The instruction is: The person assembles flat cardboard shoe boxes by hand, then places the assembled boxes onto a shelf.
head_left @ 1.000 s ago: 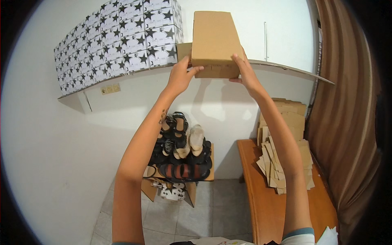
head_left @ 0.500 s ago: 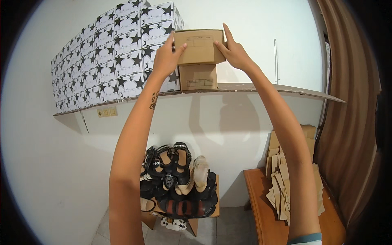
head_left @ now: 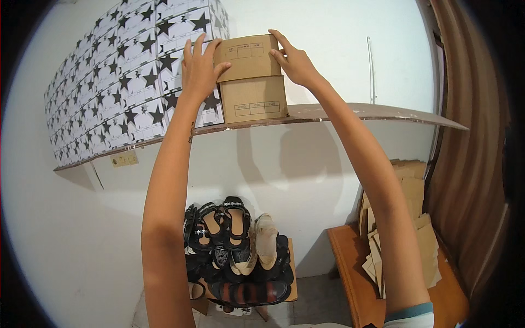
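Both arms reach up to a long wall shelf (head_left: 350,112). The left hand (head_left: 199,68) lies flat with spread fingers against the left side of the upper cardboard box (head_left: 247,56); the right hand (head_left: 295,61) presses on its right side, fingers over the top right corner. Neither grip is curled shut: the box is clamped between the two open hands. It sits on top of a second cardboard box (head_left: 253,98) of the same kind, which stands on the shelf near its front edge, about midway along it. Both show a plain end face with a small printed label grid.

Touching the two brown boxes on the left is a tall stack of white boxes with black stars (head_left: 126,82), which fills the left part of the shelf to its far left end. The right part of the shelf is bare board, running out to a thin pointed end.

Below the shelf, against the white wall, a heap of sandals and shoes (head_left: 238,251), mostly black, is piled on a low stand. At the lower right a brown wooden counter (head_left: 350,273) carries a leaning pile of flattened cardboard (head_left: 418,229) along its far edge, beside a brown curtain (head_left: 465,153).
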Motion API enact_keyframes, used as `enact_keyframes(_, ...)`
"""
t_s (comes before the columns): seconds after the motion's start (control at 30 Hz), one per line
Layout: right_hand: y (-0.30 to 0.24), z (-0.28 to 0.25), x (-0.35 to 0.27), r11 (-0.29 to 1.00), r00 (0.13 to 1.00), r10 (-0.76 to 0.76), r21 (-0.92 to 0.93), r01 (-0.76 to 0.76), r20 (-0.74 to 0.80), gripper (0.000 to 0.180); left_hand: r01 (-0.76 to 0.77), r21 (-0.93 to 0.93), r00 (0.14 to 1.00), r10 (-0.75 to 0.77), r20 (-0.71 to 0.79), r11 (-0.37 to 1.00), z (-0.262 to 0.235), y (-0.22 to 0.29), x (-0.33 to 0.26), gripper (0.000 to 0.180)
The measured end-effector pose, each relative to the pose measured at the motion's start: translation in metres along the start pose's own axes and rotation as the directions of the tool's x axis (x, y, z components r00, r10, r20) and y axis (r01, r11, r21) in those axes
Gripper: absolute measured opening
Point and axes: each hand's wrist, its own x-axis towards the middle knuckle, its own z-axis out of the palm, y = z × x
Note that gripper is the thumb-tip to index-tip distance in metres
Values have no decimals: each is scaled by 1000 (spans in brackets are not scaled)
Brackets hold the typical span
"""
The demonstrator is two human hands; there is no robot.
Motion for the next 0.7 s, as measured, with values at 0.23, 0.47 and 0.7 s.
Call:
enact_keyframes(0.23,-11,29,-14,979,983,161,-116,-170,-83,51,-4,102,998,-2,58,995,13,-4,-8,68)
enact_keyframes(0.47,-26,18,-65,991,992,109,-78,-113,-57,45,37,201,999,-44,32,979,54,12,-37,64)
enact_keyframes(0.7,-58,-44,-186,968,987,-63,-251,25,-147,47,-12,-125,994,-1,-107,992,26,90,-106,56)
